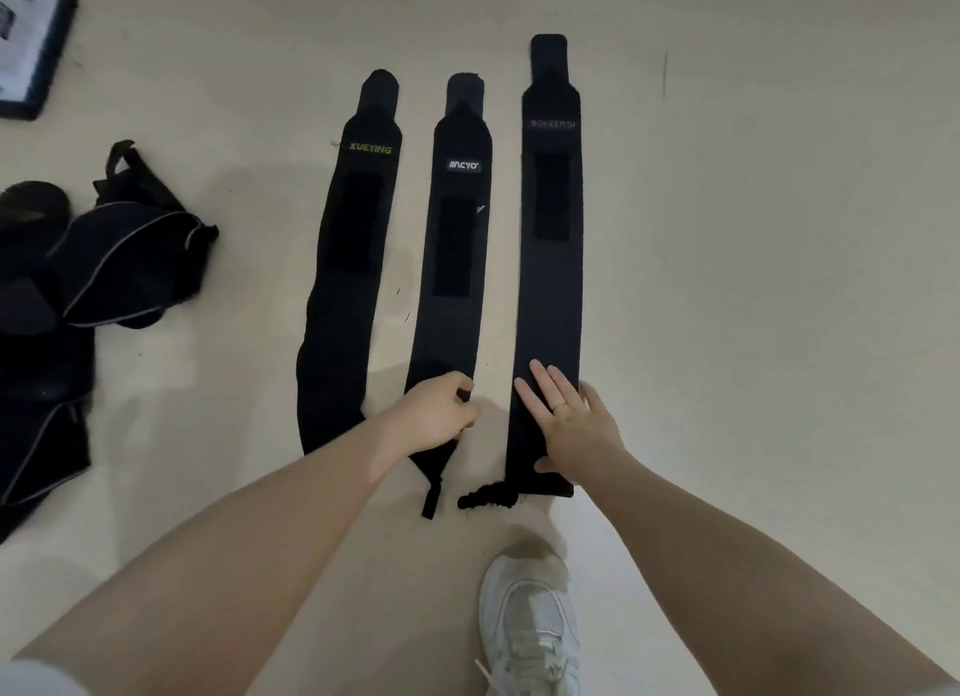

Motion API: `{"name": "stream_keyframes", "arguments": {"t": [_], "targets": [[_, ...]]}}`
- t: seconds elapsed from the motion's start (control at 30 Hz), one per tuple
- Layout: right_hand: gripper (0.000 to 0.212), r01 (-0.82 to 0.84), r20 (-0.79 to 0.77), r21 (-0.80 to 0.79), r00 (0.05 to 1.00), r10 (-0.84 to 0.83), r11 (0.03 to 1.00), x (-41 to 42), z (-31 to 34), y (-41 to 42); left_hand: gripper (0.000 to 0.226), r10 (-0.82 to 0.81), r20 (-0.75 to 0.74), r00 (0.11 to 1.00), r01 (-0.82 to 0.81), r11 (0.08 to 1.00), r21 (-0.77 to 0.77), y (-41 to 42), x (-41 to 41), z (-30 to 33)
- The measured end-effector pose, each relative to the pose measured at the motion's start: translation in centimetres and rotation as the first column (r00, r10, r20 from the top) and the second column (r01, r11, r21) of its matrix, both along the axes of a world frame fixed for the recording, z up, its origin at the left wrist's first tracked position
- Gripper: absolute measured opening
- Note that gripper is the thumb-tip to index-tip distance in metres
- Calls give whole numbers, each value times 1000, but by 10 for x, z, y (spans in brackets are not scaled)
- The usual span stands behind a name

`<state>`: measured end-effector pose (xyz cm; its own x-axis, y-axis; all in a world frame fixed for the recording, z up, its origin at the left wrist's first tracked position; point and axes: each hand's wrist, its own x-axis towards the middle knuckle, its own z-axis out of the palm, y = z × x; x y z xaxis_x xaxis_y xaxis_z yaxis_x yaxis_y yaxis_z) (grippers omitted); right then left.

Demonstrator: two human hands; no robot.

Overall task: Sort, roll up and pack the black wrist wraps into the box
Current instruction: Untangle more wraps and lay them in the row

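Three black wrist wraps lie flat and side by side on the pale floor. The left wrap (340,290) carries yellow lettering and bends slightly. The middle wrap (452,279) has a small white label. The right wrap (550,290) is the widest and longest, with faint lettering near its far end. My left hand (436,414) is closed on the near end of the middle wrap. My right hand (571,425) lies flat with fingers spread on the near end of the right wrap. A thumb loop (488,495) sticks out at the right wrap's near corner.
A heap of black straps and pads with grey piping (104,279) sits at the left. A dark-edged flat box or tray (31,45) lies at the far left corner. My white shoe (530,622) stands just behind the wraps.
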<state>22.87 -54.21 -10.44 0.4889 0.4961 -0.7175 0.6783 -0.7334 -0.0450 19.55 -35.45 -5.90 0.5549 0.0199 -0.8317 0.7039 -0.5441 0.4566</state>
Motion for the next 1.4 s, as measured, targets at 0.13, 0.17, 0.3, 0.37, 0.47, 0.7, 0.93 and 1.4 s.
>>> {"name": "stream_keyframes", "arguments": {"t": [0.13,0.17,0.3,0.37,0.47,0.7,0.93,1.4], "targets": [[73,27,68,-23,997,-25,999,7,22,39,42,63,24,998,-65,994,83,41,-10,19],[55,21,90,-9,996,-20,1000,11,29,53,41,59,20,998,-61,994,93,51,-13,25],[19,38,87,219,995,-58,975,20,57,121,40,-91,26,995,85,980,179,94,-27,43],[20,17,-16,309,1000,-12,951,9,66,161,40,-135,38,990,123,966,229,121,-39,49],[26,88,-232,398,973,7,913,-16,69,228,43,-194,59,979,166,935,314,176,-63,54],[33,-91,-260,333,948,184,938,-65,71,356,56,-345,63,936,204,682,702,337,-141,37],[52,300,-373,340,913,-165,891,-122,63,440,85,-288,421,860,-221,534,816,402,-194,22],[32,999,-919,-16,4,-395,47,-150,83,481,16,222,711,667,-472,865,172,435,-194,54]]}}
